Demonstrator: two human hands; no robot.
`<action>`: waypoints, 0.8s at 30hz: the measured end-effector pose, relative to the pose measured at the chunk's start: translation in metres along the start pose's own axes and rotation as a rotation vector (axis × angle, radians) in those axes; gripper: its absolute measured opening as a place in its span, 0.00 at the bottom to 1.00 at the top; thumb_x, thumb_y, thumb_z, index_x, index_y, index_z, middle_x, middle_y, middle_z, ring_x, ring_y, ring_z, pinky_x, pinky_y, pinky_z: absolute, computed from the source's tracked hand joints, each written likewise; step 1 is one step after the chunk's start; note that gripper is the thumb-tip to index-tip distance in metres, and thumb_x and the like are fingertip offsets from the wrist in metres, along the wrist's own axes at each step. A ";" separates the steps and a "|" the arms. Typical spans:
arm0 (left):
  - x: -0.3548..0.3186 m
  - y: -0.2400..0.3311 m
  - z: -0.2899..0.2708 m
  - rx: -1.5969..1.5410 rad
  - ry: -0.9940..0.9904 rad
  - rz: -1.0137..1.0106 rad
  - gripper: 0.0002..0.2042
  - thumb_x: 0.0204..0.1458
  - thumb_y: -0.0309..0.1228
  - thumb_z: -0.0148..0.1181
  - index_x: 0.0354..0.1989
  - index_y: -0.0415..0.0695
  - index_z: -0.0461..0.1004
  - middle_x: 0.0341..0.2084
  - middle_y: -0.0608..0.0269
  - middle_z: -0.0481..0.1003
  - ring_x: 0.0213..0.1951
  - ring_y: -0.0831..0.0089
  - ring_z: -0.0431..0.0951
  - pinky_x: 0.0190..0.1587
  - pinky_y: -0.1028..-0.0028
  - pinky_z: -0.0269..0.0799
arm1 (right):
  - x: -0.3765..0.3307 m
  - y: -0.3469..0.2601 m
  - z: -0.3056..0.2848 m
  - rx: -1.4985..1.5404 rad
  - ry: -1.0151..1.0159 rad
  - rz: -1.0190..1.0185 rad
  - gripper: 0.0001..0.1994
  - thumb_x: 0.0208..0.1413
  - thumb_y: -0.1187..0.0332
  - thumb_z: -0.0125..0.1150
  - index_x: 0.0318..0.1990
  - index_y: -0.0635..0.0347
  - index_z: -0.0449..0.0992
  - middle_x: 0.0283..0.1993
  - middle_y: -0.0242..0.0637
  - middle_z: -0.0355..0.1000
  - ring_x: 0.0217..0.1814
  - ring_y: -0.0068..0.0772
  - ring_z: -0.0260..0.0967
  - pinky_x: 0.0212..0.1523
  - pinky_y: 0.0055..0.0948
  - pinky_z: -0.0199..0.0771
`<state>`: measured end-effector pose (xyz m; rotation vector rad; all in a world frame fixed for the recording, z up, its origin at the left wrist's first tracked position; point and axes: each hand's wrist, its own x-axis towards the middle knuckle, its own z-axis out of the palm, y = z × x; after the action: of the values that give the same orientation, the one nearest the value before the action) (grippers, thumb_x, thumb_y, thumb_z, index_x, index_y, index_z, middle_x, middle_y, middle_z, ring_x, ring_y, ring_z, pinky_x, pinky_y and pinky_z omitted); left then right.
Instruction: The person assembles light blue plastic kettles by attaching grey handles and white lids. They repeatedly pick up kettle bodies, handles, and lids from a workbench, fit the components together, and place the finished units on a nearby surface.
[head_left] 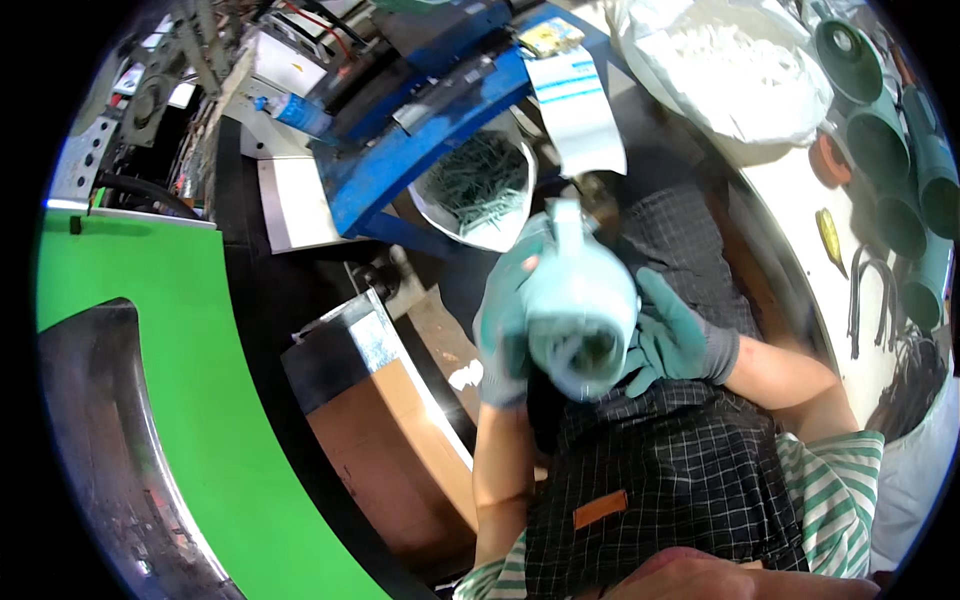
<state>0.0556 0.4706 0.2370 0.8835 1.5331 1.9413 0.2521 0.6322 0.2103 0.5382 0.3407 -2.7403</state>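
A green board fills the left side, a dark, shiny metal part lying over it. A white table curves down the right. The blue bench stands at the top. On the person's lap lies a dark checked apron. The box, brown below, has a pale printed panel near its top, too blurred to read. A white bag holds white pieces; teal cups crowd the table's far edge. The teal jug is held over the lap, its open mouth toward the person. The gloved left hand grasps its left side; the gloved right hand is spread at its right side, contact unclear. A paper sheet with blue printed bands hangs off the bench, its text too small to read. The bottle bears a blue label, likewise illegible. The apron's brown patch shows indistinct marks.
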 end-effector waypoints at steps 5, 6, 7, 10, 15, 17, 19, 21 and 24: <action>0.016 -0.042 0.011 0.170 0.019 0.162 0.31 0.70 0.52 0.49 0.65 0.33 0.72 0.60 0.43 0.76 0.59 0.57 0.79 0.65 0.62 0.74 | -0.038 -0.005 -0.011 -0.568 0.296 -0.243 0.29 0.73 0.46 0.52 0.63 0.67 0.73 0.47 0.45 0.82 0.42 0.40 0.85 0.38 0.31 0.88; 0.010 -0.036 0.017 0.096 0.049 0.127 0.31 0.70 0.52 0.48 0.66 0.33 0.71 0.60 0.43 0.76 0.59 0.57 0.79 0.64 0.62 0.75 | -0.047 -0.005 -0.011 -0.769 0.410 -0.391 0.25 0.71 0.53 0.59 0.62 0.66 0.74 0.45 0.42 0.82 0.41 0.36 0.84 0.41 0.29 0.87; 0.005 -0.028 0.032 0.005 0.058 0.086 0.32 0.71 0.51 0.47 0.66 0.33 0.70 0.59 0.44 0.76 0.59 0.56 0.79 0.64 0.61 0.75 | -0.053 -0.007 -0.017 -1.079 0.568 -0.711 0.26 0.62 0.59 0.71 0.62 0.66 0.74 0.46 0.41 0.81 0.45 0.34 0.81 0.51 0.31 0.82; 0.001 0.008 0.041 0.284 -0.058 0.066 0.31 0.65 0.49 0.57 0.66 0.36 0.70 0.60 0.48 0.73 0.59 0.54 0.77 0.64 0.56 0.73 | -0.040 -0.035 0.024 -1.789 0.600 -1.041 0.46 0.47 0.50 0.81 0.70 0.63 0.67 0.64 0.52 0.71 0.67 0.50 0.72 0.69 0.45 0.71; -0.004 0.026 0.039 1.239 -0.038 0.685 0.26 0.47 0.41 0.76 0.58 0.59 0.81 0.56 0.56 0.77 0.59 0.50 0.73 0.62 0.40 0.68 | 0.018 -0.053 0.047 -1.889 0.273 -1.237 0.54 0.35 0.52 0.83 0.72 0.60 0.63 0.70 0.51 0.65 0.76 0.56 0.61 0.77 0.58 0.56; -0.008 0.028 0.033 1.288 -0.156 0.557 0.21 0.48 0.40 0.74 0.52 0.51 0.84 0.51 0.55 0.79 0.56 0.51 0.76 0.63 0.45 0.69 | 0.030 -0.052 0.056 -1.875 0.230 -1.255 0.50 0.37 0.55 0.80 0.71 0.58 0.64 0.69 0.49 0.66 0.76 0.55 0.62 0.76 0.58 0.59; -0.001 0.039 0.038 1.356 -0.227 0.425 0.19 0.51 0.39 0.71 0.49 0.42 0.84 0.48 0.52 0.80 0.53 0.51 0.79 0.64 0.47 0.70 | 0.050 -0.042 0.046 -1.871 0.378 -1.284 0.46 0.39 0.55 0.77 0.70 0.56 0.65 0.67 0.48 0.67 0.71 0.54 0.66 0.71 0.58 0.64; -0.003 0.037 0.043 1.354 -0.214 0.402 0.15 0.52 0.35 0.69 0.44 0.38 0.83 0.45 0.49 0.80 0.50 0.49 0.80 0.60 0.49 0.73 | 0.054 -0.032 0.048 -1.851 0.471 -1.293 0.43 0.42 0.53 0.77 0.68 0.53 0.67 0.64 0.47 0.68 0.66 0.55 0.69 0.67 0.57 0.67; -0.001 0.034 0.041 1.316 -0.275 0.312 0.09 0.51 0.31 0.68 0.38 0.39 0.82 0.42 0.48 0.81 0.46 0.49 0.81 0.53 0.52 0.76 | 0.063 -0.030 0.043 -1.779 0.506 -1.325 0.40 0.43 0.52 0.76 0.65 0.53 0.69 0.63 0.47 0.68 0.66 0.55 0.70 0.66 0.57 0.68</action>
<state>0.0869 0.4880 0.2761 1.8517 2.5346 0.6549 0.1725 0.6303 0.2290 0.3793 3.4933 -1.4817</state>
